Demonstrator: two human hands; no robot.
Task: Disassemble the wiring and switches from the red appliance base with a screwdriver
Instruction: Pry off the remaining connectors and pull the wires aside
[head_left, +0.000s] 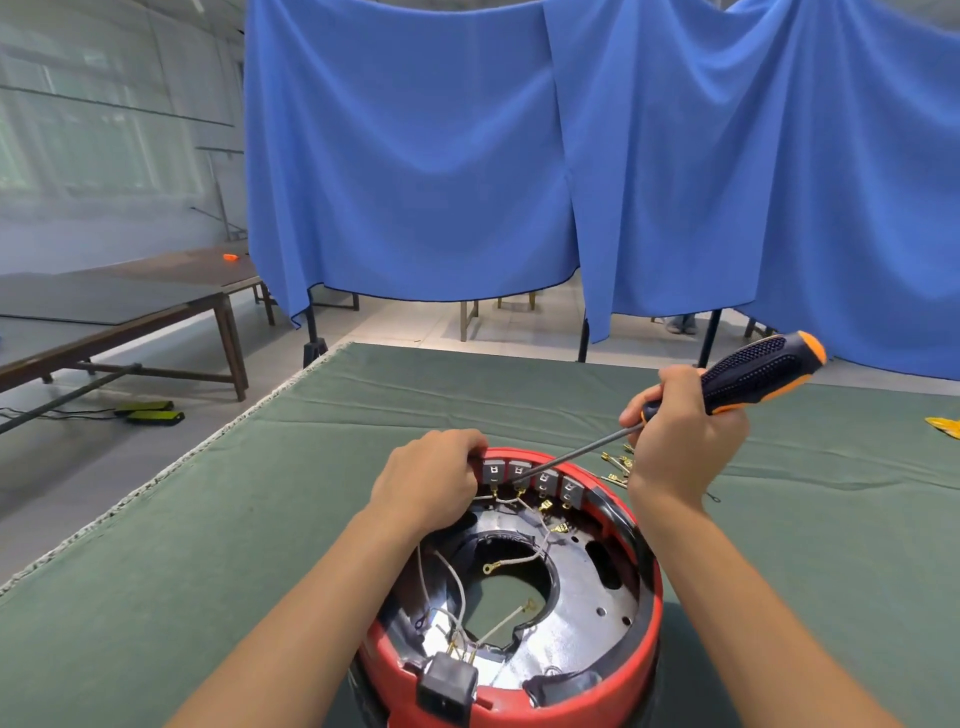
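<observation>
On the green worktop (260, 519) stands the red base (597, 691), open side up, wires (457, 587) loose inside; its switches (530, 475) line the far rim, which brings their terminals within reach. Left hand (431, 480) grips that rim beside the first switch, likely steadying it; right hand (680, 431) clasps the screwdriver (748, 376) low on the handle, tip slanted onto the second switch, seemingly prying. Freed brass terminals (615, 467) lie just beyond the base.

Glossy red plastic base (597, 691), matt green cloth (260, 519)
</observation>
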